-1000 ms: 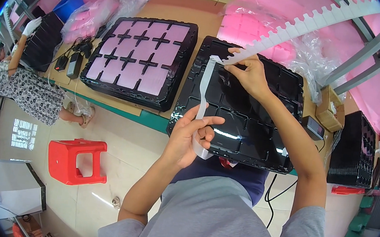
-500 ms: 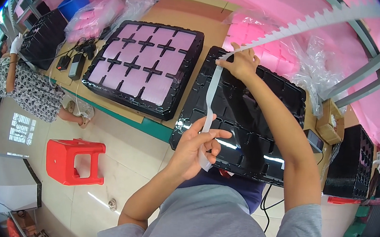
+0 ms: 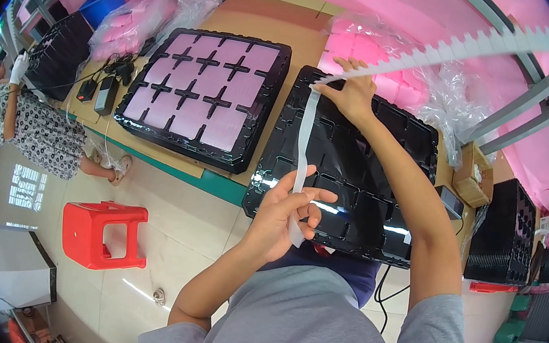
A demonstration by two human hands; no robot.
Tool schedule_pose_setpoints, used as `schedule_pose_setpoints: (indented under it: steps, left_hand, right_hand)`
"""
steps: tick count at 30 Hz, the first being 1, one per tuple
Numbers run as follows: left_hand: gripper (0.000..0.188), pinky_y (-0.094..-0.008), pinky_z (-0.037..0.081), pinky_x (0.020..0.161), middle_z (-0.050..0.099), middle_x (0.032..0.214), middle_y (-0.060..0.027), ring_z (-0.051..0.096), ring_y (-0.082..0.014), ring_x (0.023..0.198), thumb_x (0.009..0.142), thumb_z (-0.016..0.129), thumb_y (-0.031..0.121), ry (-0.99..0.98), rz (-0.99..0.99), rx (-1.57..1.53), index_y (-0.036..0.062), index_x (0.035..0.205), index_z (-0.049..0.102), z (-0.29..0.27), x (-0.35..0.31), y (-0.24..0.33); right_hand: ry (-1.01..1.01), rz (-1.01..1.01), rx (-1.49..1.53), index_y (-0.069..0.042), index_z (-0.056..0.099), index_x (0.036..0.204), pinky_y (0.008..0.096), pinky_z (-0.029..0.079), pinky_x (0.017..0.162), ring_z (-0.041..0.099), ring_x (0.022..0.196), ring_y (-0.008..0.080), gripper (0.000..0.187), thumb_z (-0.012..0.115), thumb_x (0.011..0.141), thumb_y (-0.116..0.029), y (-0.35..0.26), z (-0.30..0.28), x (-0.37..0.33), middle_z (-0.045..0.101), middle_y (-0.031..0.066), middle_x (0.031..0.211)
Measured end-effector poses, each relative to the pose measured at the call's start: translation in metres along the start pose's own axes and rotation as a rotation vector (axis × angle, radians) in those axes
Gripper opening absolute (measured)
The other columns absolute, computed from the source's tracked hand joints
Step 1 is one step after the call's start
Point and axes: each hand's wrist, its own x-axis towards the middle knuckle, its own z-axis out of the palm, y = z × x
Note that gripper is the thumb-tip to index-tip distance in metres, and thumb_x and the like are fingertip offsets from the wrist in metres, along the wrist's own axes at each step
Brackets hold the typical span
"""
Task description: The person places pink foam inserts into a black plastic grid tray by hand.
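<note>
Above the glossy black plastic tray (image 3: 355, 174) on the table (image 3: 264, 21), a narrow white strip (image 3: 307, 124) runs between the person's two hands. The left hand (image 3: 283, 210), the nearer one, has its grip closed on this strip between thumb and fingers, the outer fingers loosely curled, and a short tail dangles below. Over the tray's far left corner, the right hand (image 3: 349, 92) sets its thumb where the narrow strip meets a toothed white strip (image 3: 450, 53), which stretches off to the far right; the fingers spread, and I cannot tell whether that grip pinches anything. To the left sits a compartmented black tray (image 3: 259, 119) holding pink panels (image 3: 220, 84); near left, a red plastic stool (image 3: 83, 238) stands on the floor.
</note>
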Motion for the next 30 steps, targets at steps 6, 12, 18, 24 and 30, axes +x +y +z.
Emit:
schedule_pose_setpoints:
  steps: [6,12,18,24,30]
  left_hand:
    - [0.044,-0.0228,0.05,0.05,0.066,0.114,-0.0233,0.057,-0.0135,0.068,0.101,0.048,0.007,0.023,-0.003,0.028,0.0033,0.144,0.042,-0.003,0.001,0.0]
    - [0.044,-0.0231,0.051,0.05,0.065,0.114,-0.0234,0.057,-0.0131,0.068,0.101,0.048,0.007,0.029,-0.006,0.012,0.0041,0.144,0.042,-0.002,-0.001,-0.003]
    - [0.05,-0.0243,0.056,0.058,0.065,0.116,-0.0213,0.064,-0.0149,0.074,0.102,0.052,0.011,-0.236,-0.132,0.18,0.0039,0.149,0.037,-0.006,-0.041,-0.004]
    - [0.073,-0.0434,0.044,0.111,0.053,0.141,-0.023,0.057,-0.0293,0.128,0.097,0.064,0.028,-0.635,-0.268,0.447,0.0045,0.156,0.028,-0.049,-0.051,-0.034]
    - [0.051,-0.0353,0.045,0.107,0.062,0.13,-0.0177,0.06,-0.0228,0.121,0.101,0.06,0.026,-0.731,-0.203,0.346,-0.0034,0.141,0.049,0.043,-0.004,-0.087]
  right_hand:
    - [0.099,-0.297,0.269,-0.014,0.077,0.09,0.0428,0.034,0.11,0.05,0.127,0.0294,0.019,0.083,0.073,-0.018,0.004,-0.017,-0.021,0.063,0.0043,0.128]
    - [-0.028,-0.385,0.266,-0.012,0.074,0.086,0.0424,0.037,0.108,0.05,0.127,0.029,0.016,0.081,0.072,-0.009,-0.012,-0.061,-0.063,0.064,0.0042,0.128]
    - [-0.312,-0.188,0.563,-0.007,0.074,0.087,0.0375,0.047,0.096,0.06,0.115,0.0251,0.012,0.078,0.076,-0.003,-0.038,-0.169,-0.121,0.067,0.0106,0.121]
    - [-0.576,-0.025,1.142,0.001,0.074,0.089,0.039,0.05,0.093,0.063,0.11,0.0298,0.014,0.074,0.075,0.002,-0.02,-0.259,-0.187,0.068,0.0233,0.117]
    - [-0.602,-0.156,1.177,-0.005,0.074,0.087,0.0485,0.034,0.108,0.042,0.136,0.0351,0.022,0.074,0.07,-0.019,0.002,-0.266,-0.229,0.061,0.0208,0.134]
